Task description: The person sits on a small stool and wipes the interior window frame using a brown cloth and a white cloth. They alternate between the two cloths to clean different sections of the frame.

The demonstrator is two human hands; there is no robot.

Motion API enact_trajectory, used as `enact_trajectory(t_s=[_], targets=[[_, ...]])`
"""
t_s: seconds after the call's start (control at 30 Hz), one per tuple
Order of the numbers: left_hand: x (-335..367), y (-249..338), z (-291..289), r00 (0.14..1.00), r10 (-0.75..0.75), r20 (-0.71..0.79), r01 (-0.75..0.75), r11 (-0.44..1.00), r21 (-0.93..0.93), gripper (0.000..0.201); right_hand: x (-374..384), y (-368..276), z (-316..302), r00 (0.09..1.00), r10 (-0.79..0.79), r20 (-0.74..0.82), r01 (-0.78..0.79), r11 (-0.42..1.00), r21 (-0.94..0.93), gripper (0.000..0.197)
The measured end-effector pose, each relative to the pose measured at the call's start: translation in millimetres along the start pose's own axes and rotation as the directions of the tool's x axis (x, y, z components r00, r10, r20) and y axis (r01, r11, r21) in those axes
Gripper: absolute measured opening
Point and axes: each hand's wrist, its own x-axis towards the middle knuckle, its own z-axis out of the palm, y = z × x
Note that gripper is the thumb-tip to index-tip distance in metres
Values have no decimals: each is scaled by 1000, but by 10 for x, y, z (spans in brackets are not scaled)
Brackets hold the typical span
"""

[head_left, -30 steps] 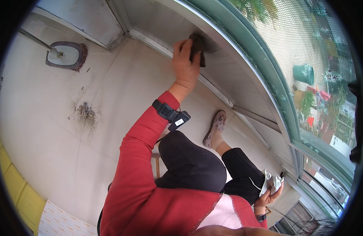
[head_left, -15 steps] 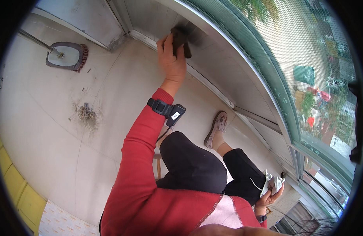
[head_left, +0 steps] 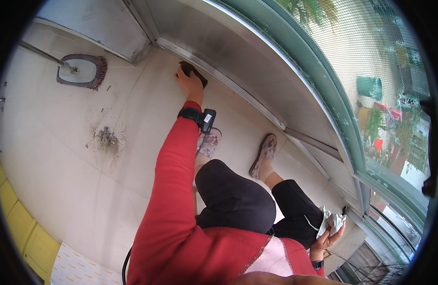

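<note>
My left hand (head_left: 190,86), at the end of a red sleeve, is closed on a dark brown cloth (head_left: 195,74). The cloth lies at the foot of the panelled wall, by the pale floor (head_left: 148,118) and the wall's bottom rail (head_left: 209,71). Down at the lower right, my right hand (head_left: 326,241) grips a crumpled whitish cloth (head_left: 324,224) beside my knee. A greyish lump also shows among its folds, and I cannot make out what it is.
A flat mop (head_left: 81,71) rests on the floor at the upper left. Grey debris (head_left: 107,138) is heaped nearby. Yellow cabinets (head_left: 22,223) line the lower left. A green-framed screened window (head_left: 330,85) runs along the right. My shoes (head_left: 264,154) stand close to the wall.
My left hand has come down off the wall panel with the brown cloth and moved left to the floor edge. The right hand keeps its hold, almost unmoved.
</note>
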Motion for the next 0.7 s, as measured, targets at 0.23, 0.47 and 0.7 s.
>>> enact_trajectory(t_s=[0.23, 0.47, 0.7], targets=[[232, 194, 410, 967, -38, 253, -21, 974, 227, 59, -6, 12, 20, 1000, 15, -24, -14, 999, 40, 64], [-649, 410, 324, 936, 31, 351, 23, 988, -150, 55, -15, -48, 6, 999, 37, 23, -38, 998, 58, 63], [-853, 925, -137, 836, 537, 112, -489, 823, -289, 52, -22, -20, 1, 999, 29, 35, -30, 999, 29, 62]])
